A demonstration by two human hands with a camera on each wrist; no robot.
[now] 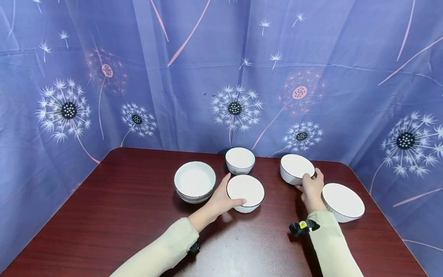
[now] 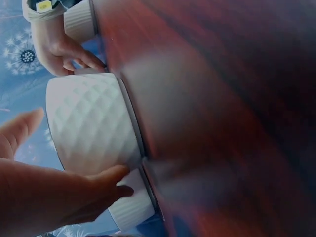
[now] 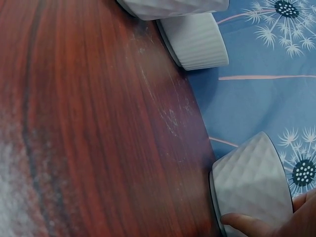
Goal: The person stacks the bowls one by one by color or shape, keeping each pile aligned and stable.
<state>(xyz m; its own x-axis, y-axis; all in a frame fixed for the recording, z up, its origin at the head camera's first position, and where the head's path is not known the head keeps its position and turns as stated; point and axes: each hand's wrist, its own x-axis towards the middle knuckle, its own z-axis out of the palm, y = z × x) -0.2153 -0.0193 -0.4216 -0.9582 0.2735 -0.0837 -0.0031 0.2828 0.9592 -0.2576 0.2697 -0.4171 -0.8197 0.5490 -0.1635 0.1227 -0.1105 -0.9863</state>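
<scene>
In the head view my left hand [image 1: 219, 200] is spread round the left side of a white dark-rimmed bowl [image 1: 246, 192] standing mid-table. The left wrist view shows fingers [image 2: 116, 175] low against its dimpled wall, with the raised thumb apart from the rim. My right hand [image 1: 312, 188] holds another white dimpled bowl [image 1: 292, 177] near the table's back edge. One finger [image 3: 237, 222] lies on that bowl's wall in the right wrist view; the rest of the hand is mostly out of frame there.
A stack of white bowls [image 1: 195, 182] stands left of my left hand. Behind the middle bowl is a smaller ribbed bowl [image 1: 240, 161]. A wide oval-looking bowl [image 1: 342, 204] sits right of my right hand. Blue dandelion-print cloth [image 1: 187, 96] hangs behind the dark red table [image 1: 114, 215].
</scene>
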